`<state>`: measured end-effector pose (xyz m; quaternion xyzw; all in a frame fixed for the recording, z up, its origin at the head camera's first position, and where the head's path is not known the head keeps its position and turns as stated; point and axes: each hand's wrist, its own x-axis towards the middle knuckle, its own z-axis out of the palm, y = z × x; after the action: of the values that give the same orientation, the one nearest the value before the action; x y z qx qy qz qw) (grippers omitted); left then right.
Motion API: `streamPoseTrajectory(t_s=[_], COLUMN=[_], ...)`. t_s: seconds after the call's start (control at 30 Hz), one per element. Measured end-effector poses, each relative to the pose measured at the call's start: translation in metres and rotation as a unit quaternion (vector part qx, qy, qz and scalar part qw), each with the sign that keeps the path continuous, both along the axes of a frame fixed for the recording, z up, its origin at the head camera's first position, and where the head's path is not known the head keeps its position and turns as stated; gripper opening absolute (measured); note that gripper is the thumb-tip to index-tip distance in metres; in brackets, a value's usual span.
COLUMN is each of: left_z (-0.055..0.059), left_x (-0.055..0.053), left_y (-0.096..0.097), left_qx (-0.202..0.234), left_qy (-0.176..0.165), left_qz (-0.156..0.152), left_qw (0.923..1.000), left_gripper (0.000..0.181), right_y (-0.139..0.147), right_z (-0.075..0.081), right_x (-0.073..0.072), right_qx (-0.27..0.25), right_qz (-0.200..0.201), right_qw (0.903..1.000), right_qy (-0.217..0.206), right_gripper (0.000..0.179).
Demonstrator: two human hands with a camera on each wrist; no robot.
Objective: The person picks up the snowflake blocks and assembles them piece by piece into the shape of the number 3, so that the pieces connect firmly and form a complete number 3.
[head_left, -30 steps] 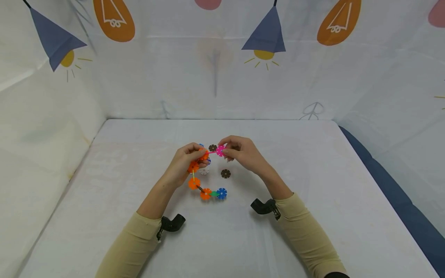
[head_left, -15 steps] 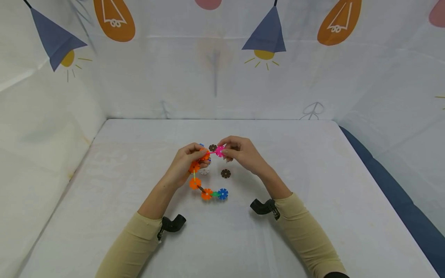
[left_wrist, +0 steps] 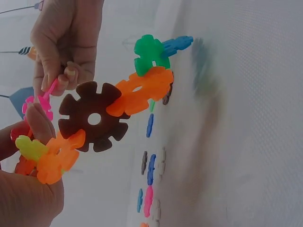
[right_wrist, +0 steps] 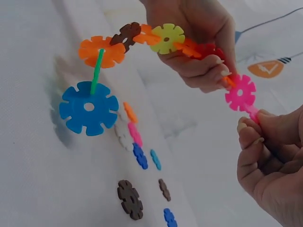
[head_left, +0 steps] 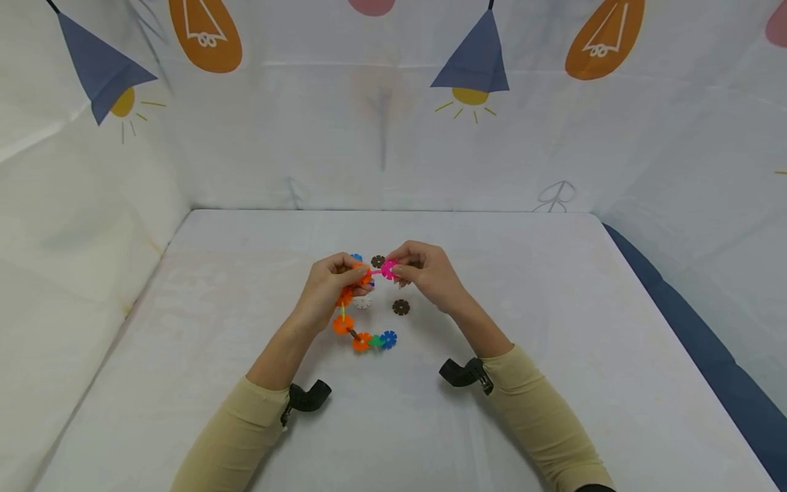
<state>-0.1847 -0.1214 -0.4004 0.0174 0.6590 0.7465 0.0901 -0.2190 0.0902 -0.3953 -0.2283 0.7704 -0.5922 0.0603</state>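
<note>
On the left, a tan sleeve [head_left: 236, 434] enters from the bottom edge, cut off there, and slants up and inward, a black wrist camera [head_left: 311, 396] jutting from its cuff; the left hand [head_left: 322, 287] reaches on from it, thumb and fingers pinching the upper end of a chain of discs [head_left: 343, 324]. The chain hangs from that hand above the surface [head_left: 246, 273], bending rightward to a blue disc [head_left: 388, 339] at its free end. Facing it, the right hand [head_left: 430, 273] leans in from the other side, thumb and fingertips pinching a pink disc [head_left: 389, 268], with a second pink disc [right_wrist: 240, 93] between the two hands. The right sleeve [head_left: 537, 410] slants down and outward and is also cut off by the bottom edge. As for what is hidden, the left fingers cover part of a red disc [right_wrist: 210, 51], and how the discs join inside that grip cannot be made out. Behind the left hand, loose discs show only in part, near a white disc [head_left: 363, 303]; a brown disc [head_left: 401, 307] lies in full view below the right hand. The right wrist view cuts off another loose blue piece [right_wrist: 170, 218] at its lower edge.
</note>
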Motion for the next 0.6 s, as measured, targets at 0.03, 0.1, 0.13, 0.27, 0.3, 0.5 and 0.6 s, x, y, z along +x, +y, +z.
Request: streamPoseTrajectory(t_s=[0.03,0.1,0.13,0.27,0.3,0.5,0.6], left_z=[0.0003,0.0006,0.0009,0.0006,0.0005,0.0002,0.0006], left_x=[0.0003,0.0011,0.0014,0.0022,0.0025,0.0042,0.0047], left_y=[0.0006,0.0018,0.0026,0.0051,0.0056,0.0093,0.0098], left_qx=[0.001,0.003,0.003,-0.002,-0.004,-0.014,-0.015], left_qy=[0.000,-0.002,-0.003,-0.005,-0.005,-0.002,-0.001], left_qz=[0.004,0.012,0.016,0.029,0.031,0.034,0.040], left_qw=[1.0000,0.9999,0.9999,0.9995,0.9995,0.9993,0.9991], left_gripper=[0.014,0.013,0.013,0.012,0.013,0.015,0.016], right_y=[-0.0006,-0.0019,-0.0022,-0.0036,-0.0037,-0.0020,-0.0025], right_z=[-0.0006,-0.0015,-0.0025,-0.0055,-0.0065,-0.0064,-0.0048], right_x=[0.0004,0.0019,0.0022,0.0041,0.0040,0.0051,0.0054], right_qx=[-0.005,-0.011,-0.013,-0.023,-0.025,-0.034,-0.029], right_qz=[-0.003,-0.008,-0.010,-0.016,-0.018,-0.023,-0.022], right_qw=[1.0000,0.9999,0.9999,0.9996,0.9995,0.9992,0.9993], right_qy=[0.000,0.000,-0.001,-0.001,-0.001,-0.002,0.001], right_gripper=[0.013,0.013,0.013,0.013,0.012,0.012,0.012])
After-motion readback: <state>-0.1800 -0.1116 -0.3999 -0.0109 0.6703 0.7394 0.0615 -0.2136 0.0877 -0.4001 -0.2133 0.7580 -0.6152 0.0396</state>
